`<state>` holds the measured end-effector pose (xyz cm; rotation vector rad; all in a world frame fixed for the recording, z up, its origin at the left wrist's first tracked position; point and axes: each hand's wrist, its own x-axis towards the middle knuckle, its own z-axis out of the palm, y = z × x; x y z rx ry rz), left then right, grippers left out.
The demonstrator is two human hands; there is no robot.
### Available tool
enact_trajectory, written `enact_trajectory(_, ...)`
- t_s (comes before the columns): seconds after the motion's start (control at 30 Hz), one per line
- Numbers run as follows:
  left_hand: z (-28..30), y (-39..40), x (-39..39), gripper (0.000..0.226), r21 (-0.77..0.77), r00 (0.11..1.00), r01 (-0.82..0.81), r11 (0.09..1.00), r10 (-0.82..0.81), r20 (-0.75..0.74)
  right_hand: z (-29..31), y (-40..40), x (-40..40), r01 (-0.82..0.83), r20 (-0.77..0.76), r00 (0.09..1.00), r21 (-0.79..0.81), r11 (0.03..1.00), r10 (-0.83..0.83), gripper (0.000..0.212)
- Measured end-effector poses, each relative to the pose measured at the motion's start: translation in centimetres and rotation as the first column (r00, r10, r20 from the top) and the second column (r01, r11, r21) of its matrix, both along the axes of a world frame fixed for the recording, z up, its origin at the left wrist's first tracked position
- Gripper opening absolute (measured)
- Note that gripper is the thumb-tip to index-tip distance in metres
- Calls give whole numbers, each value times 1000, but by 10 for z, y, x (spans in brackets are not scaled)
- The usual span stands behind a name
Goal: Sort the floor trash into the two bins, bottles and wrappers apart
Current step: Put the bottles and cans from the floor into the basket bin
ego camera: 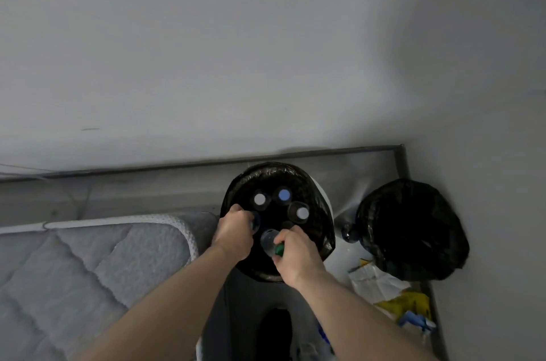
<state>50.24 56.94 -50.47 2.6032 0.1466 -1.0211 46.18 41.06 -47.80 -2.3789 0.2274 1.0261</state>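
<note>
Your right grip (295,254) clamps a green-capped bottle (270,241) over the left bin (323,230); your left grip (235,232) holds another (partly hidden). Three bottles lie inside already; wrappers (381,281) wait on the floor by the right bin (413,227).

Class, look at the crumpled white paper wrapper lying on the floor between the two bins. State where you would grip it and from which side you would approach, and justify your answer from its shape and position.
Pinch a raised crease near the middle of the white paper wrapper, coming straight down from above. It lies fairly flat on the floor, so only its folds offer purchase. The second bin crowds its far side and the yellow wrapper its near side, so a sideways approach looks awkward.
</note>
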Motion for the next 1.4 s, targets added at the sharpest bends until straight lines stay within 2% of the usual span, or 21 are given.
enact_trajectory(0.2, -33, 2, -3, 26, -36, 999, -47, 998, 48, 26, -34, 9, -5, -24, -61, 998, -12, 1000, 23, 42)
enact_trajectory(0.4, -45, -5, -7, 41, -52, 999, -33, 998, 32, -26, -54, 14, -7, -3, -120, 993, -1, 1000, 3, 50)
enact_trajectory(0.5, -47, -1, -9, 40, -66, 999, -26, 997, 24, -35, -57, 14, -8, -6, -136, 991, 7, 1000, 7, 56)
enact_trajectory(0.67, -30, 2, -17, 46, -86, 999, -34, 996, 33, -16, -38, 4, -18, 29, -110, 994, 40, 999, -24, 57)
enact_trajectory(0.77, -7, 0, -27, 53, -79, 1000, -21, 997, 20, -16, -13, -9, -31, 70, -70, 995, 60, 996, -65, 51)
enact_trajectory(0.87, 24, -5, -43, 51, -99, 1000, -17, 995, 17, -4, 18, -30, -52, 87, -16, 996, 65, 994, -86, 45)
enact_trajectory(1.17, 117, -51, -146, 31, -145, 989, 31, 989, -10, 145, 106, -134, -184, 130, -34, 991, -15, 991, -130, 42)
enact_trajectory(1.4, 156, -126, -286, 32, -104, 991, 51, 993, -37, 126, 133, -222, -346, 189, -63, 979, -93, 977, -196, 44)
